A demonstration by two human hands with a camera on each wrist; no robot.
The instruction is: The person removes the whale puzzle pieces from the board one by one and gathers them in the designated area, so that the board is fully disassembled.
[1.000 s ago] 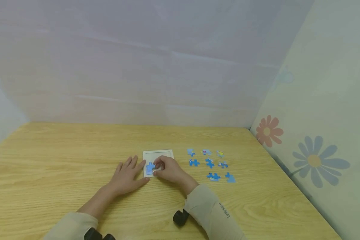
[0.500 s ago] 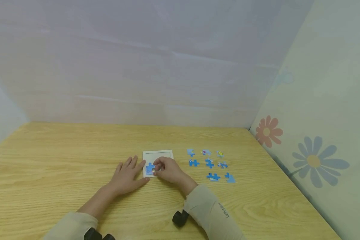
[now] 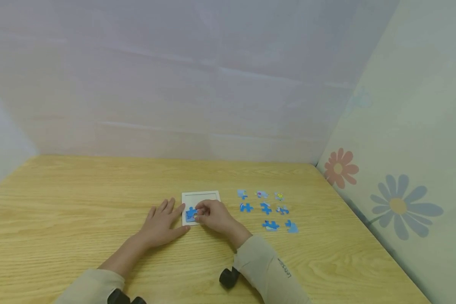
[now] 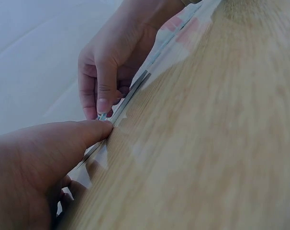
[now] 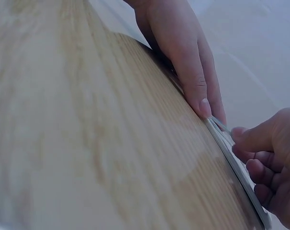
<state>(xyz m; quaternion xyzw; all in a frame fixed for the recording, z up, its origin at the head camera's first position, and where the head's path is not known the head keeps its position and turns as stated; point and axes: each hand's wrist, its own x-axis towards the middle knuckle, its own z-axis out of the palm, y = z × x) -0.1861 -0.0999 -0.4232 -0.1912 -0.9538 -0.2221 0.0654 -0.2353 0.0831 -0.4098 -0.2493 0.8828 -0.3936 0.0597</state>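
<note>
A blue jigsaw piece (image 3: 190, 214) is at the near left corner of a white square puzzle tray (image 3: 200, 193). My right hand (image 3: 217, 217) pinches the piece by its right side between thumb and fingers. To the left, my left hand (image 3: 160, 223) lies on the table with fingers spread, its index fingertip and thumb tip at the tray's left edge. In the left wrist view, the left thumb (image 4: 90, 132) points at the tray's edge, right below the right hand (image 4: 114, 57). The right wrist view shows the piece's thin edge (image 5: 220, 124) tilted above the tray.
Several loose jigsaw pieces lie in rows on the wooden table (image 3: 99, 202) right of the tray, among them a yellow-patterned piece (image 3: 279, 196) and a blue piece (image 3: 270, 225). A pale wall with printed flowers (image 3: 398, 205) borders the table's right side.
The blue jigsaw piece has tilted slightly in the right hand's pinch and looks darker than a second ago. Both hands stay in nearly the same place.
</note>
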